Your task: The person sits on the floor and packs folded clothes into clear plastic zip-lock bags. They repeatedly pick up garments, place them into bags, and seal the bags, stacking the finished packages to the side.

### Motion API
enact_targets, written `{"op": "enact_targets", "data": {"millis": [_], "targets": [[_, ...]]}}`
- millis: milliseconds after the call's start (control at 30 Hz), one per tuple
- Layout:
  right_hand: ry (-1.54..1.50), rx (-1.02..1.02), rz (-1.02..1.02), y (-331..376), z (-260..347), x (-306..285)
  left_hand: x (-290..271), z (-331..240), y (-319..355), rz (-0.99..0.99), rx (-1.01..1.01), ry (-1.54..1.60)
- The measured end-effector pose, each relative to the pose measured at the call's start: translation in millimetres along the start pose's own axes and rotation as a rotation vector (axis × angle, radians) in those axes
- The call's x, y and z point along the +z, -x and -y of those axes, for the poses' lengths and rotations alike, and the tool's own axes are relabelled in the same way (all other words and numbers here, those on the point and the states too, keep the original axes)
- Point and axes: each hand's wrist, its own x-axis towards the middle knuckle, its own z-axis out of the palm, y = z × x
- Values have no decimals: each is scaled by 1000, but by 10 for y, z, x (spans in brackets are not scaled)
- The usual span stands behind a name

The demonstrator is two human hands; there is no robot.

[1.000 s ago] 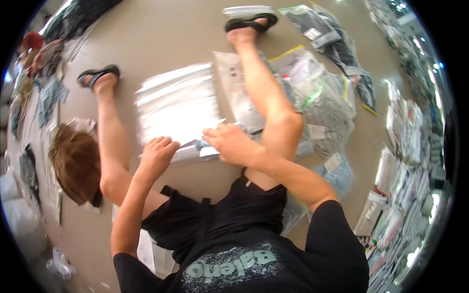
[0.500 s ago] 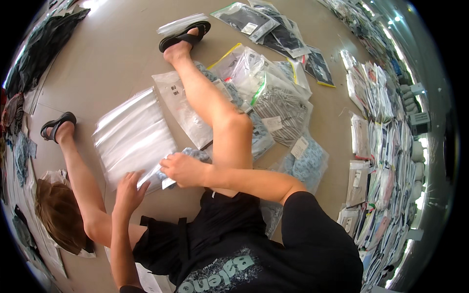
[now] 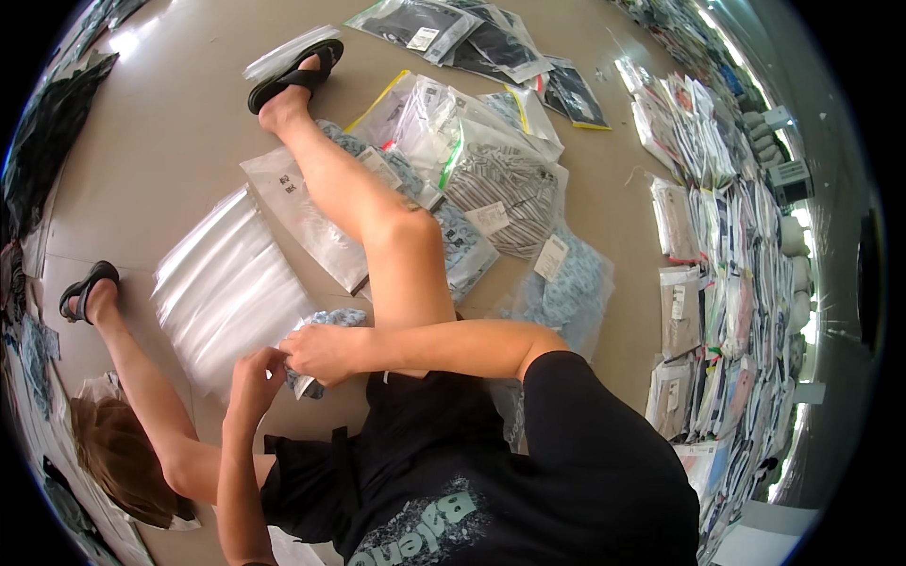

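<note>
My right hand [image 3: 326, 353] is closed on a folded blue patterned garment [image 3: 342, 318]. Part of the cloth shows above the knuckles, and a white tag or strip [image 3: 307, 385] hangs below the fingers. My left hand [image 3: 255, 379] is pinched, its fingertips meeting those of the right hand at the garment's left side; what they grip there is hidden. Just beyond both hands lies a stack of clear plastic bags [image 3: 226, 283], flat on the floor between my legs.
Bagged garments [image 3: 500, 193] lie beside my right leg, with dark bagged clothes [image 3: 500, 42] farther off. Long rows of packed clothing [image 3: 722, 292] line the right side. A brown bundle [image 3: 123, 453] is by my left thigh. Another clear bag stack [image 3: 288, 55] touches my right sandal.
My left hand has come off the edge of the plastic bag stack and met my right hand's fingertips. The whole view has shifted a little.
</note>
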Motion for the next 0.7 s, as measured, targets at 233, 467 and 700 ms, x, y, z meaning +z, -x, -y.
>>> {"op": "enact_targets", "data": {"millis": [233,467,700], "targets": [[-66,26,41,42,-83,-288,-27,1003,267,9,-344,-158],[-226,169,-293,100,-181,-320,-277,775,480,-150,-35,-346],[-1396,128,-493,-264,271,-524,630,1047,163,-131,-78,94]]}}
